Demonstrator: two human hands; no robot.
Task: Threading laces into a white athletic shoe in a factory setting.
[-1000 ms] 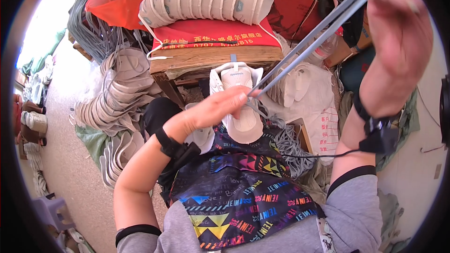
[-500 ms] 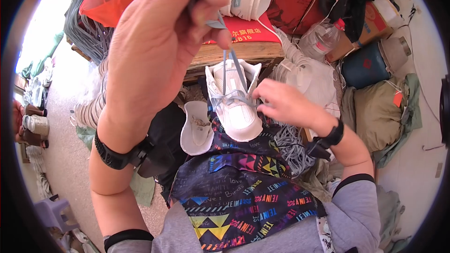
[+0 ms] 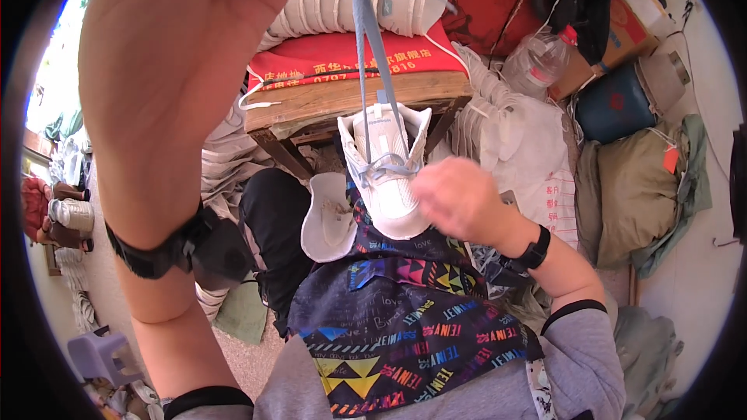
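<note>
A white shoe upper rests toe toward me on my lap, over the dark patterned apron. A grey-blue shoelace is threaded across its front, and its two strands run taut up to the top edge. My left hand is raised close to the camera, its fingers cut off at the top, where the strands lead; it holds the lace. My right hand, curled and blurred, is at the right side of the upper near the toe; what it grips is hidden. A second white shoe piece lies just left.
Beyond the upper stands a wooden stool with a red cloth and a nested stack of white uppers. At right are a plastic bottle, a blue container and a khaki bundle. A purple stool stands at lower left.
My left hand has risen and moved left with the lace, drawing the strands longer and out past the top edge. My right hand has shifted slightly down, its fingers more curled.
</note>
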